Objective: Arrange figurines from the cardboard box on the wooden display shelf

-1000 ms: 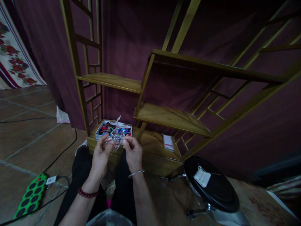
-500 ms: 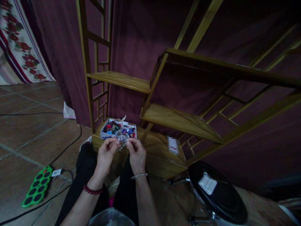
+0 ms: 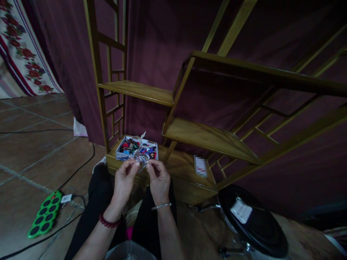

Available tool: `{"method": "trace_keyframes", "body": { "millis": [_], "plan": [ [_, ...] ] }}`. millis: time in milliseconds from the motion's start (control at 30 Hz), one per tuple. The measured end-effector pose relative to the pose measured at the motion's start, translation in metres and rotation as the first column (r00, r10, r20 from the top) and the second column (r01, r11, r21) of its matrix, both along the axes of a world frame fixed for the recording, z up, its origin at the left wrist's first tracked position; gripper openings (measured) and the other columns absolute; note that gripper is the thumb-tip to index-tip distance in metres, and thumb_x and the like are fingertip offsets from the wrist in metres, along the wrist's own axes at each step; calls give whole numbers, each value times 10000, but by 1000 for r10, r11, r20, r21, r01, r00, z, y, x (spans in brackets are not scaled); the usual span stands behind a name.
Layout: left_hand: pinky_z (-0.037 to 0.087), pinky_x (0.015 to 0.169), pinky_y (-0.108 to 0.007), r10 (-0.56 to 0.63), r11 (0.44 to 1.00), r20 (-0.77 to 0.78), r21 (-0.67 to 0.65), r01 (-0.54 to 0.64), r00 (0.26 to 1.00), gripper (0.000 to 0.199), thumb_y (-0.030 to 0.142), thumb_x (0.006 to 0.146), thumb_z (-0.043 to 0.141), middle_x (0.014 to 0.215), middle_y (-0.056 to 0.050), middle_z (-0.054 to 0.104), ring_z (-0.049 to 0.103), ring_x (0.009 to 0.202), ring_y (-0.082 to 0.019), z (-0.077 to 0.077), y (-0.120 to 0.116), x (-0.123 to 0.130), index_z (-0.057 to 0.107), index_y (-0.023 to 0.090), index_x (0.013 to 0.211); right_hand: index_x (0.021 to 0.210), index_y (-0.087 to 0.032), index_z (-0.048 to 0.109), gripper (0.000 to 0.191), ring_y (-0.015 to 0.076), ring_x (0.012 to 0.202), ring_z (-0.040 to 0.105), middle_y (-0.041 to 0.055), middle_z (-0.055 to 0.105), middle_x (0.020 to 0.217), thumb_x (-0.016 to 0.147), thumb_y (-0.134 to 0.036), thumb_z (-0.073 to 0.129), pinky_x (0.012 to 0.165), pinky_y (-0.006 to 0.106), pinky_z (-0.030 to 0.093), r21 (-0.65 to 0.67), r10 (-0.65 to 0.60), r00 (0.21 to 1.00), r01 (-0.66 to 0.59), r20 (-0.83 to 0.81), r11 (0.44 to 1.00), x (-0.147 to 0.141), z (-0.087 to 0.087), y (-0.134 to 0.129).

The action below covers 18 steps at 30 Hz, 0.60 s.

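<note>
A small, shiny, clear-looking item is pinched between my two hands, in front of a shallow box. My left hand, with a dark red bead bracelet at the wrist, grips its left side with thumb and fingers. On its right side my right hand, wearing a silver bangle, holds it the same way. What exactly the item is stays too small to tell. Behind it, the white box on the wooden base holds several small colourful items, with a pale twig-like piece sticking up.
The wooden shelf unit rises in front. A card lies on its base. At the right stands a black round stool with a white object on it. A green power strip and cables lie on the floor at left.
Both hands have shifted slightly, my left hand a little to the right, and its fingers are now closer to my right hand's. The shiny item remains held between them.
</note>
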<state>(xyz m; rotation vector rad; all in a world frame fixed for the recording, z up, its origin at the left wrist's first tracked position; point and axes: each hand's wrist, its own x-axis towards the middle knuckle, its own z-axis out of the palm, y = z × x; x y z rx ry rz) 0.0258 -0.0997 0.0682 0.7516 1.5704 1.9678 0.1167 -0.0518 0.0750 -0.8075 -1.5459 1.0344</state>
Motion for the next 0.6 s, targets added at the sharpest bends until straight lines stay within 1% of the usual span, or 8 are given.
{"method": "trace_keyframes", "body": {
  "millis": [133, 267, 400, 600],
  "plan": [
    [438, 681, -257, 11, 1000, 6, 0, -11, 1000, 246, 392, 664, 615, 682, -7, 610, 566, 682, -144, 4, 2, 2, 576, 158, 730, 831, -183, 602, 139, 137, 730, 588, 24, 639, 792, 765, -288, 542, 678, 251, 478, 4, 15, 1000, -15, 1, 1000, -1, 1, 1],
    [437, 682, -261, 15, 1000, 32, 5, -15, 999, 254, 403, 662, 610, 675, -4, 605, 565, 670, -142, 6, 4, 2, 559, 160, 716, 838, -182, 596, 131, 134, 727, 593, 21, 639, 791, 757, -274, 549, 674, 246, 483, -10, 40, 999, -40, -20, 999, -3, 1, 3],
    [431, 697, -256, 9, 1000, 40, 1, -9, 999, 239, 380, 679, 602, 689, -3, 600, 563, 679, -137, 4, 5, 1, 553, 155, 740, 840, -177, 593, 137, 137, 731, 597, 23, 639, 795, 757, -278, 549, 678, 250, 485, -22, 56, 998, -57, -22, 998, -3, 0, 5],
    [422, 701, -248, -14, 999, 41, 45, 13, 999, 203, 347, 705, 592, 684, 4, 593, 553, 671, -127, 2, 8, 2, 547, 151, 732, 805, -179, 603, 146, 134, 726, 584, 17, 631, 781, 777, -298, 525, 678, 243, 467, 4, 29, 999, -30, 33, 1000, 0, 1, 7]
  ]
}}
